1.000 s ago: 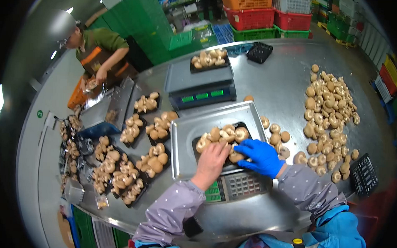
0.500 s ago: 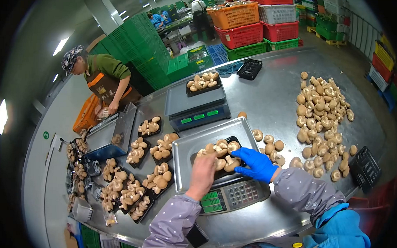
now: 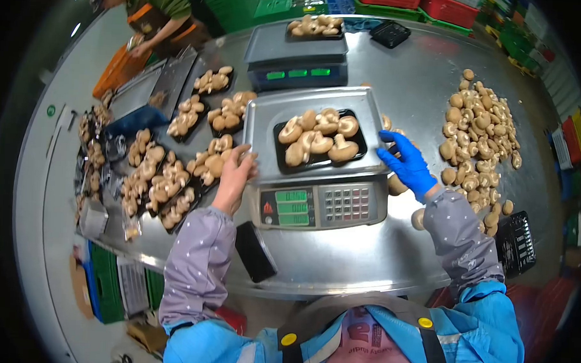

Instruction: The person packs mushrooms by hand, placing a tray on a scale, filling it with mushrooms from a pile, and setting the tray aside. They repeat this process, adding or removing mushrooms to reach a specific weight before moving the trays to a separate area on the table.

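Note:
A black tray (image 3: 280, 157) of brown mushrooms (image 3: 320, 143) sits on the steel pan (image 3: 264, 113) of a digital scale (image 3: 289, 210) with lit green displays. My left hand (image 3: 235, 179), bare, is at the pan's left edge, fingers apart and holding nothing. On the opposite side my right hand (image 3: 406, 165), in a blue glove, has its fingers spread at the pan's right edge, also with nothing in it. Several loose mushrooms (image 3: 396, 185) lie partly hidden behind that glove.
Filled mushroom trays (image 3: 169, 183) crowd the left. A large mushroom pile (image 3: 481, 137) lies right, near an empty black tray (image 3: 517, 244). Behind stands a second scale (image 3: 295, 57) with a filled tray. A phone-like black slab (image 3: 256, 252) lies in front. A co-worker (image 3: 158, 17) works at back left.
Both hands have drawn back from the mushrooms in the tray, the left leftward and the right rightward, to the pan's sides. The view has tipped downward.

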Demonstrator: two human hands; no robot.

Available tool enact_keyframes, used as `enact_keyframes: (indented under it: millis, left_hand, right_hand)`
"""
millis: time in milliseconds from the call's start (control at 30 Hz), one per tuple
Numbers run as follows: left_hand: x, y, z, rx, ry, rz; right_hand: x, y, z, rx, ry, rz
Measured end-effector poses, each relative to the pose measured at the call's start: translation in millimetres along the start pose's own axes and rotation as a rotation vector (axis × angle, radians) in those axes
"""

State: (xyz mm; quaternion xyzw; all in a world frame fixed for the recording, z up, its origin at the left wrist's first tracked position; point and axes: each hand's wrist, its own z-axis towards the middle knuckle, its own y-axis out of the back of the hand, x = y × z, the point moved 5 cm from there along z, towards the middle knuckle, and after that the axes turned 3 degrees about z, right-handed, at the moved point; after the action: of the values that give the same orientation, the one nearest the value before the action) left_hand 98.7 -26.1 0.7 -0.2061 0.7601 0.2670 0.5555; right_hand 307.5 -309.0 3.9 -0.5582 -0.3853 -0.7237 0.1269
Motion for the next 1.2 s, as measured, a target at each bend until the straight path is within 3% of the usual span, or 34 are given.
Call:
enact_keyframes:
  millis: [233,533,567,633,700,800,967,1100,1200]
  left_hand:
    - [2,-4,0,0.026,0.027,-0.02]
    - [9,-41,18,0.263,0.158,-0.019]
    - [9,-51,14,0.268,0.191,0.015]
    - [17,-59,24,0.189,0.153,-0.068]
    - [22,-63,34,0.14,0.107,-0.104]
    - [2,-57,27,0.136,0.242,-0.342]
    - [-1,1,66,0.016,0.286,-0.691]
    - [-23,86,101,-0.013,0.082,-0.65]
    - [-15,173,147,-0.223,-0.087,-0.719]
  right_hand:
    - [4,-5,6,0.003,0.049,-0.04]
    - [2,-30,25,0.114,-0.101,-0.055]
    - [1,-35,29,0.149,-0.145,0.07]
    - [5,-43,35,0.156,-0.255,0.308]
    - [-2,-47,47,0.116,-0.237,0.273]
    - [11,-53,55,0.077,-0.261,0.265]
    - [55,-76,83,0.154,-0.249,0.402]
    - [78,-90,98,0.209,-0.159,0.378]
    - [67,-79,106,0.179,-0.093,0.261]
